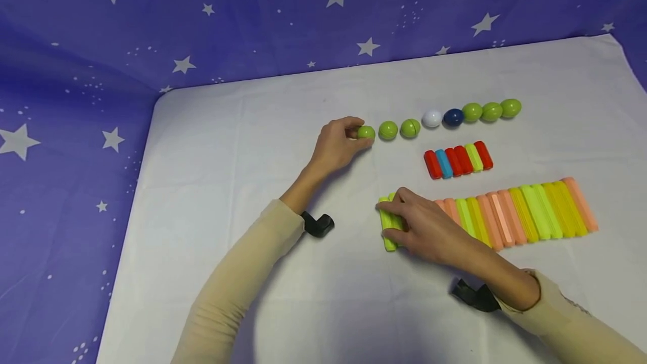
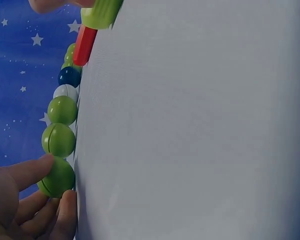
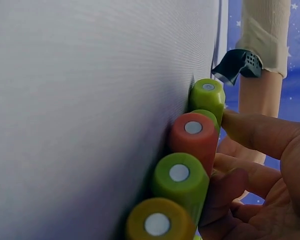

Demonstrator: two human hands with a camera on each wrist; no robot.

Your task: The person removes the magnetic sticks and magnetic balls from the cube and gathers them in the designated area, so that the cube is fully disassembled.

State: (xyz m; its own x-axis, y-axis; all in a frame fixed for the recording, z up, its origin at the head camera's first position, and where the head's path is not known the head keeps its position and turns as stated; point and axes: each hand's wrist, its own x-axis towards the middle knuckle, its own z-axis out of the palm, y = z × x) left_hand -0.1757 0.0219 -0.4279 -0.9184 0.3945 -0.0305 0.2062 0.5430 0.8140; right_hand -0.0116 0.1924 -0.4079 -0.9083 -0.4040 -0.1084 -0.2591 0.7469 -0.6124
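Note:
My left hand point(image 1: 335, 144) pinches a green ball point(image 1: 366, 132) at the left end of a row, thumb and fingers on either side. In the left wrist view, that ball point(image 2: 59, 179) shows a seam. Beside it stand more green balls point(image 1: 388, 130), a white ball point(image 1: 432, 118) and a dark blue ball point(image 1: 453, 117). My right hand point(image 1: 427, 229) holds a yellow-green stick point(image 1: 386, 223) at the left end of a long row of sticks. In the right wrist view, the sticks, such as an orange-pink stick point(image 3: 194, 131), have round metallic ends. The hand covers some sticks.
Between both rows lies a short row of smaller sticks, including a red stick point(image 1: 432, 164) and a blue stick point(image 1: 444, 163). Under them spreads a white cloth point(image 1: 202, 184). A purple star-patterned curtain point(image 1: 283, 27) hangs behind. Black wrist devices point(image 1: 319, 225) jut from both sleeves.

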